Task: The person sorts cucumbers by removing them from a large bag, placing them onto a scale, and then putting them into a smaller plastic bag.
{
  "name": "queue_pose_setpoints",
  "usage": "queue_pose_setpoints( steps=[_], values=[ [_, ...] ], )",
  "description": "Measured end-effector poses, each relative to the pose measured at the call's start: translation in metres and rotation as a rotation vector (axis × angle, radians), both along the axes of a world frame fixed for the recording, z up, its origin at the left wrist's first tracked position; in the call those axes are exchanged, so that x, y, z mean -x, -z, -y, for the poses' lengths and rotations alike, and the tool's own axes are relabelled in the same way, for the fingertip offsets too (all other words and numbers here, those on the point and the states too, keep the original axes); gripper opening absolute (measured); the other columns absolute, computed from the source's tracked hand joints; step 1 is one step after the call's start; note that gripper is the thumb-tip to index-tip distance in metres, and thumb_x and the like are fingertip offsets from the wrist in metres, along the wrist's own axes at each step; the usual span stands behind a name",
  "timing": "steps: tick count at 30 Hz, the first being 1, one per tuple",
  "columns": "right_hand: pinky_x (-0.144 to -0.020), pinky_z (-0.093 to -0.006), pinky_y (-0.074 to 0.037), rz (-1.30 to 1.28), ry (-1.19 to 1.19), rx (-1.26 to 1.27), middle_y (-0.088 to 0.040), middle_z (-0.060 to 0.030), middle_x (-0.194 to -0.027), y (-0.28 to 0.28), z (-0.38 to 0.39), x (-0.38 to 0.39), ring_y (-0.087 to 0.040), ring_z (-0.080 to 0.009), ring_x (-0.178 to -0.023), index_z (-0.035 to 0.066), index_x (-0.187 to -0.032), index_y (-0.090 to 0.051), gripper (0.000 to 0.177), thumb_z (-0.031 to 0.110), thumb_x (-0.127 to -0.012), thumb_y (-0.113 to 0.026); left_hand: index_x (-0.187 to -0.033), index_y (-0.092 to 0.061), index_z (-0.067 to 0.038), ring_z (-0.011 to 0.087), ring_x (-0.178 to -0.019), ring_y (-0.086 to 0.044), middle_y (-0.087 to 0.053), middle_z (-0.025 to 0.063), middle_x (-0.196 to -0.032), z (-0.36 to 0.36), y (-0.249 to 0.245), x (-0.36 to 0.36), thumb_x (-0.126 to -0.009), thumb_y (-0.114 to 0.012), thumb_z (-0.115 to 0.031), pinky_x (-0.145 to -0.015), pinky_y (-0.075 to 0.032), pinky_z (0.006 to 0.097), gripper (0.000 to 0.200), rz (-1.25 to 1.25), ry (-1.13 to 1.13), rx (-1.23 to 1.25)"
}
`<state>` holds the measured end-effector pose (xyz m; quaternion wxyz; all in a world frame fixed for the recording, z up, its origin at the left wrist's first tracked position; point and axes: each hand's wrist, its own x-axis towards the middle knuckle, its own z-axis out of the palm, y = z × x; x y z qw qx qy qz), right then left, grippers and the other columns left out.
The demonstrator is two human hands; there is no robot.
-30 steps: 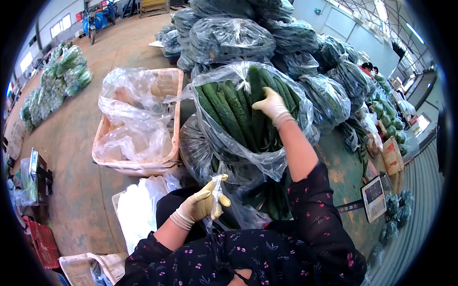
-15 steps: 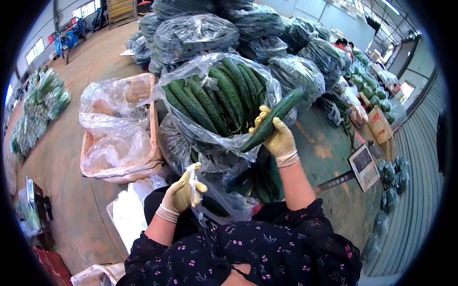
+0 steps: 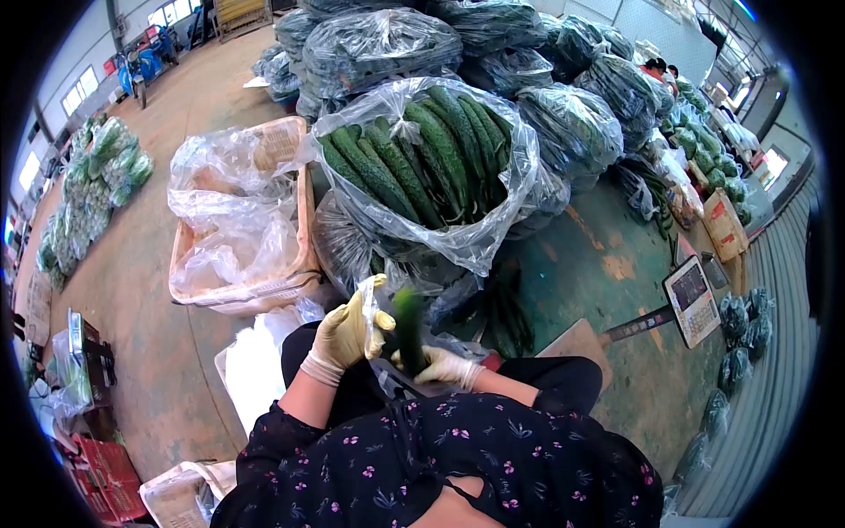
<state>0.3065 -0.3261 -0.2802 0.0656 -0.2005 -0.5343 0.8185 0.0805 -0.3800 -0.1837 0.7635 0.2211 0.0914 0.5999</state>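
Two hands [image 3: 341, 333] [image 3: 443, 365], one held cucumber [image 3: 407, 324]

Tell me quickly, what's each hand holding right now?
Left hand: holding clear plastic.
Right hand: closed around one cucumber, blurred.

Single head-worn view, wide fisheye, dark rounded edges. Looks forward and steeply down over wearer's floral top [image 3: 387, 475], very near at bottom. Open cucumber bag [image 3: 480, 246] mid-frame, close; blue vehicle [image 3: 147, 63] far off, upper left.

Yellowish gloves [image 3: 340, 338] go with a pink-flowered black blouse [image 3: 440, 451].
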Motion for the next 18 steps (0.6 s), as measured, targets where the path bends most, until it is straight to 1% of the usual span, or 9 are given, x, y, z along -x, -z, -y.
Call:
queue_pose_setpoints(
  steps=[3,4,5,7,10,12,13,15,18],
  values=[
    [-0.094,-0.0334,-0.043,0.535,-0.125,-0.811,-0.06,-0.0161,-0.119,0.034,-0.009,-0.022,-0.057,-0.0286,-0.11,0.007,-0.128,-0.049,0.064,0.023,-0.069,-0.067,-0.143,-0.014,-0.005,0.0278,-0.059,-0.063,-0.06,0.0272,-0.098,0.003,0.0,0.003,-0.079,-0.066,-0.044,-0.046,-0.05,0.0273,0.091,0.012,-0.047,-0.009],
    [-0.096,-0.034,-0.042,0.59,-0.121,-0.801,-0.058,-0.0184,-0.121,0.087,-0.026,-0.043,-0.054,-0.0296,-0.115,0.004,-0.129,-0.048,0.071,0.031,-0.068,-0.07,-0.143,-0.015,-0.004,0.0269,-0.057,-0.062,-0.061,0.0267,-0.097,0.004,0.003,0.006,-0.078,-0.066,-0.044,-0.046,-0.049,0.027,0.091,0.025,-0.053,0.006],
    [-0.096,-0.035,-0.043,0.868,-0.166,-0.922,-0.058,-0.0185,-0.122,0.074,-0.033,-0.053,-0.054,-0.0299,-0.116,0.004,-0.129,-0.049,0.073,0.034,-0.066,-0.071,-0.142,-0.016,-0.003,0.0261,-0.056,-0.062,-0.061,0.0262,-0.097,0.005,0.005,0.007,-0.078,-0.066,-0.045,-0.046,-0.048,0.0266,0.091,0.04,-0.063,0.019],
    [-0.081,-0.031,-0.05,1.017,-0.476,-0.632,-0.064,-0.0135,-0.109,0.036,-0.064,-0.058,-0.063,-0.021,-0.092,0.005,-0.124,-0.055,0.067,0.036,-0.067,-0.072,-0.142,-0.017,-0.003,0.0256,-0.056,-0.061,-0.061,0.0264,-0.097,0.008,0.002,0.01,-0.078,-0.066,-0.045,-0.048,-0.049,0.027,0.09,0.026,-0.079,0.011],
    [-0.075,-0.0279,-0.051,0.59,-0.231,-0.436,-0.067,-0.005,-0.093,-0.053,-0.094,-0.043,-0.062,-0.0114,-0.078,0.003,-0.109,-0.064,0.038,0.022,-0.077,-0.069,-0.143,-0.019,-0.013,0.0253,-0.059,-0.061,-0.06,0.0251,-0.101,0.007,0.003,0.009,-0.085,-0.057,-0.04,-0.053,-0.047,0.0313,0.075,-0.098,-0.054,0.009],
    [-0.081,-0.0265,-0.049,0.208,0.106,-0.848,-0.067,-0.005,-0.095,-0.124,-0.107,-0.012,-0.061,-0.011,-0.085,0.003,-0.104,-0.065,0.024,0.012,-0.081,-0.067,-0.143,-0.018,-0.015,0.0259,-0.061,-0.061,-0.06,0.0248,-0.103,0.003,0.005,0.007,-0.085,-0.058,-0.04,-0.053,-0.047,0.0317,0.075,-0.101,0.012,0.0],
    [-0.083,-0.0256,-0.048,0.071,0.316,-0.744,-0.067,-0.0047,-0.094,-0.133,-0.119,0.006,-0.061,-0.0105,-0.087,0.004,-0.103,-0.065,0.023,0.012,-0.081,-0.067,-0.143,-0.017,-0.015,0.0261,-0.061,-0.062,-0.06,0.0246,-0.104,0.001,0.006,0.006,-0.084,-0.058,-0.039,-0.053,-0.047,0.0319,0.076,-0.095,0.034,0.006],
    [-0.077,-0.0247,-0.048,0.127,0.537,-1.064,-0.067,-0.0063,-0.092,-0.178,-0.134,0.046,-0.062,-0.0106,-0.083,0.003,-0.102,-0.065,0.024,0.012,-0.079,-0.066,-0.144,-0.012,-0.009,0.0285,-0.066,-0.065,-0.059,0.0293,-0.104,-0.004,0.008,0.004,-0.083,-0.061,-0.038,-0.053,-0.051,0.0301,0.084,-0.043,0.023,-0.02],
    [-0.084,-0.0333,-0.048,0.475,0.493,-1.225,-0.065,-0.0147,-0.101,-0.178,-0.175,0.1,-0.063,-0.0265,-0.093,0.003,-0.113,-0.059,0.047,0.024,-0.074,-0.072,-0.144,-0.013,-0.009,0.0258,-0.063,-0.064,-0.06,0.0268,-0.104,-0.005,0.007,0.002,-0.081,-0.063,-0.041,-0.051,-0.049,0.0301,0.086,-0.075,0.015,0.001]
  ],
)
